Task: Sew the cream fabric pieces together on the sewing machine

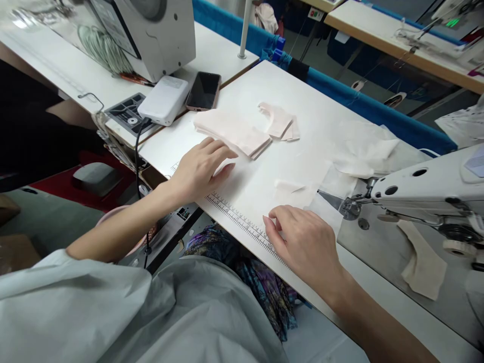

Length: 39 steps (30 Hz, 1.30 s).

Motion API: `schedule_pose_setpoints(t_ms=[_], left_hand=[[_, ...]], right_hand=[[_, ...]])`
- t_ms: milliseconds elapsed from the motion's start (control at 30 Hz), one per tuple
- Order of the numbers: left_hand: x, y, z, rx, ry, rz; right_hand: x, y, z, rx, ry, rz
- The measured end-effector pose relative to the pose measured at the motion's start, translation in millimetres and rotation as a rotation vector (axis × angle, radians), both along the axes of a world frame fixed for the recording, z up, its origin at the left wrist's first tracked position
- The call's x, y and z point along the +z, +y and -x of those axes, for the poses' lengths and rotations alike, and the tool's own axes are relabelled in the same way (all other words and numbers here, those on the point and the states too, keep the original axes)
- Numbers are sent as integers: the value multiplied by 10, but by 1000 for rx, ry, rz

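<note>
so the left hand (204, 169) is palm down near the front edge of a white rectangular tabletop (321, 101), fingers loosely bent, thumb apart, pretty much open. at about 1 o'clock from it there's a neat stack of pale pink, flat cut fabric pieces (232, 131), right by the fingertips. can't tell if they actually touch it. just beside that stack's right end, around 2 o'clock from the same hand, sits a smaller bunch of pale pink, curved fabric pieces (280, 121), a bit fanned out.

the right hand (304, 239) is at 4 o'clock from the left one, fingers half curled, thumb close to the index finger. honestly can't tell if anything's pinched in there, the palm side is hidden. at its 12 o'clock lies a thin whitish fabric scrap (291, 193), and a black printed ruler scale (242, 222) runs along the table edge between the hands.

at 2 o'clock from the right hand is a white metal sewing machine (434, 176), with a cream, curved fabric piece (425, 264) lying at 3 o'clock.

over at 12 o'clock from the left hand there's a dark-screened, rectangular phone (204, 91), and at 11 a white, rounded plastic box (163, 100) with a black cable.
</note>
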<state>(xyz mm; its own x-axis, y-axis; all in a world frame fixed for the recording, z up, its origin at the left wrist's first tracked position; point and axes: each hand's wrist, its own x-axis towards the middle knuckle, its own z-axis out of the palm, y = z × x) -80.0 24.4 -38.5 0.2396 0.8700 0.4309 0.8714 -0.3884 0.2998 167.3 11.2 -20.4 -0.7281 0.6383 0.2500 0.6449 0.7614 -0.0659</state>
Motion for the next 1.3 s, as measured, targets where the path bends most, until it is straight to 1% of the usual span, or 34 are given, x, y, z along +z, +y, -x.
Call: schedule_pose_setpoints(t_ms=[67, 133, 167, 233, 367, 567, 733, 900, 1000, 1100, 1300], left_hand=[[-36, -173, 23, -82, -51, -9], [-75, -292, 38, -190, -31, 29], [-94, -323, 40, -231, 3, 54], [-129, -336, 37, -271, 82, 98], [-170, -277, 24, -274, 152, 140], [-173, -273, 23, -224, 139, 144], [-158, -275, 11, -210, 131, 154], [-166, -268, 12, -235, 132, 153], [-179, -269, 17, -248, 129, 126], [-186, -270, 20, -234, 114, 101], [-162, -270, 4, -212, 131, 146]], right_hand=[[19, -16, 22, 89, 3, -53], [25, -52, 50, 178, -1, -82], [23, -75, 59, 216, -9, -103], [12, -119, 55, 269, -30, -146], [-41, -185, -11, 300, -51, -151], [-109, -250, -66, 293, -30, -162], [-115, -267, -77, 304, -11, -156], [-100, -252, -100, 284, 14, -128], [-97, -238, -121, 281, 48, -129], [-109, -228, -135, 268, 48, -130], [-126, -256, -137, 264, 34, -125]])
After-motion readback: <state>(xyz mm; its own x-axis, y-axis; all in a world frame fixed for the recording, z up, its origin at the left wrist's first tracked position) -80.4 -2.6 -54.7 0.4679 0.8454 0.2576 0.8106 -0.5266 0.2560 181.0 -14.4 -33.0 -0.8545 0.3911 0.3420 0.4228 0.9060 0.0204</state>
